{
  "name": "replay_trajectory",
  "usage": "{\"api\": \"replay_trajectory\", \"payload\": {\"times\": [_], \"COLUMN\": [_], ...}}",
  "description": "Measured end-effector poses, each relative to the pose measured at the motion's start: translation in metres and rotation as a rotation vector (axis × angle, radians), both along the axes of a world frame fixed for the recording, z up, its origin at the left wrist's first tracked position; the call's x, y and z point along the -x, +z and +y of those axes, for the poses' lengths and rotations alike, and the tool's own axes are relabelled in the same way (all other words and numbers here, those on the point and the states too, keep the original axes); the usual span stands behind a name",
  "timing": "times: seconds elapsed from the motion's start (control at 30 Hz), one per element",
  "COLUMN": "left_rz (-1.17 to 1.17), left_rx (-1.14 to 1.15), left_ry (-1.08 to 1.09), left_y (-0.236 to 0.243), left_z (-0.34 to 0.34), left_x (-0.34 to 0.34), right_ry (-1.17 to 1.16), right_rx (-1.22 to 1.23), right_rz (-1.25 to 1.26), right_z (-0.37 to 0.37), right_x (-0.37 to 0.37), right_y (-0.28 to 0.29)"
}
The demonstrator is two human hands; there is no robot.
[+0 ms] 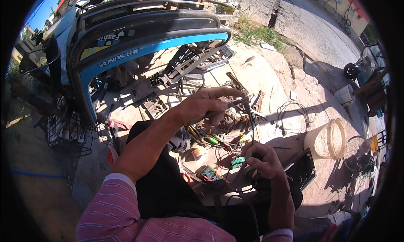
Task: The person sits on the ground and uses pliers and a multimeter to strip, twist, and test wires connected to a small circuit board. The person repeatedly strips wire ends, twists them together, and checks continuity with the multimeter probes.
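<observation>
My left hand [202,106] is closed round a slim dark hand tool [236,103], its index finger stretched along the top. The tool's kind is hard to make out, as the fingers cover most of it. Its tip meets a black cable [253,130], which runs down to my right hand [264,160]. Thumb and fingers of that hand pinch the cable, and its lower length [253,214] hangs in a loop over my lap. Just beside the right hand is a small green piece [237,162]. A multimeter-like box [208,173] with red and black leads lies below the hands.
A blue and black vehicle frame [126,52] stands at the left. Metal parts [189,67] and hand tools [210,139] litter the ground ahead. On the right are coiled wire [294,115], a whitish bucket [322,141] lying on its side, and a wire wheel [357,154].
</observation>
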State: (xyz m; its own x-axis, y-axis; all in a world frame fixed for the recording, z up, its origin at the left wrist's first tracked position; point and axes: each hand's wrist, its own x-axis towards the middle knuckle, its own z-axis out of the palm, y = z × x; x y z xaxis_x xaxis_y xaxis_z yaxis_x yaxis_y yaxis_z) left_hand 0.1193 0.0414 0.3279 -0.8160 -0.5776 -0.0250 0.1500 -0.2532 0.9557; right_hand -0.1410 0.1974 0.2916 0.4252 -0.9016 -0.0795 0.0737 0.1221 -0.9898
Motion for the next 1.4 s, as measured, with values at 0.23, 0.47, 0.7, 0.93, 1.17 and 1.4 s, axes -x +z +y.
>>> {"api": "replay_trajectory", "payload": {"times": [0.23,0.47,0.7,0.93,1.17,1.4], "left_rz": [0.003,-0.019,0.034,-0.016,0.005,0.015], "left_rx": [0.014,0.025,-0.033,0.013,0.065,0.028], "left_ry": [0.008,-0.002,-0.036,-0.049,-0.042,-0.016], "left_y": [-0.002,-0.001,0.001,0.0,-0.003,-0.01], "left_z": [0.0,-0.001,0.001,0.0,-0.002,-0.004], "left_x": [0.0,-0.001,-0.004,-0.008,-0.009,-0.009], "right_ry": [-0.013,-0.012,-0.005,-0.009,-0.024,-0.009], "right_rx": [-0.033,-0.015,-0.001,-0.016,0.023,0.096], "right_rz": [-0.012,-0.014,0.005,0.032,0.043,0.068], "right_z": [0.002,0.003,0.003,0.003,0.004,0.008], "right_x": [-0.001,0.001,0.002,0.002,0.001,0.009], "right_y": [0.002,0.001,0.001,-0.001,0.001,0.004]}}
